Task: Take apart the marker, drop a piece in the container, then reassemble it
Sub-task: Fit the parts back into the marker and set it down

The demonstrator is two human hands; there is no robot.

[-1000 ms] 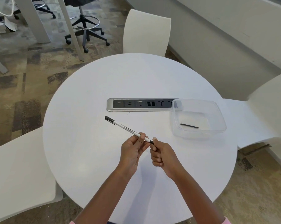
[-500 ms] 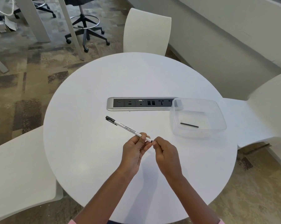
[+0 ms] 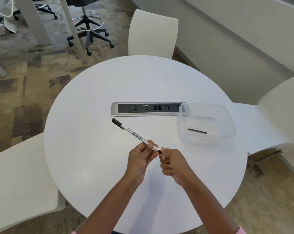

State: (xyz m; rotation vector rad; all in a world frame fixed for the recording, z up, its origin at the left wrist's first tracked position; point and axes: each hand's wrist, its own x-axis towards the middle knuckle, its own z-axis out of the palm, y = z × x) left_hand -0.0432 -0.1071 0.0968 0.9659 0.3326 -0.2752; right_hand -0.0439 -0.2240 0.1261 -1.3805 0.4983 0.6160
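While our left hand [image 3: 139, 159] pinches the white marker [image 3: 136, 135] above the round table [image 3: 92, 149], our right hand [image 3: 172, 163] is closed on its black end piece [image 3: 159, 151]. A thin black rod [image 3: 197, 131] lies in the clear container [image 3: 227, 119]. Twisting off-axis could make the tiny end slip and roll away.

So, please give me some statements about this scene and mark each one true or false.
1. The clear plastic container holds a thin black stick. True.
2. The white marker with black cap lies flat on the round white table. False: the left hand holds it above the table.
3. The right hand pinches the marker's near end. True.
4. The container stands left of the silver socket strip. False: it stands at its right end.
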